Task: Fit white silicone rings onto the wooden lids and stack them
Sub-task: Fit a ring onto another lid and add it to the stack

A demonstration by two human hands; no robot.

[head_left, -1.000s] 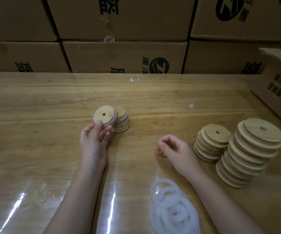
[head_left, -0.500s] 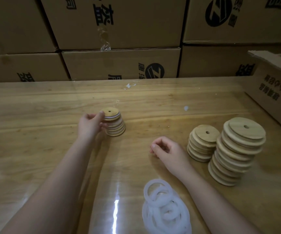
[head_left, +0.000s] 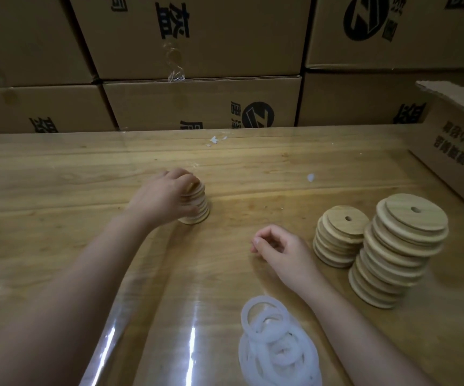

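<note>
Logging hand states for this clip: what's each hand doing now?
Left hand: grips the small lid stack, fingers curled over its top.
Right hand: loosely curled, holding nothing.

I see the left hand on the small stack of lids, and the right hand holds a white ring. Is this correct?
Not quite. In the head view the right hand holds nothing; its fingers are loosely curled. The white rings lie in a pile on the table. The left hand is indeed on the small stack of lids.
</note>
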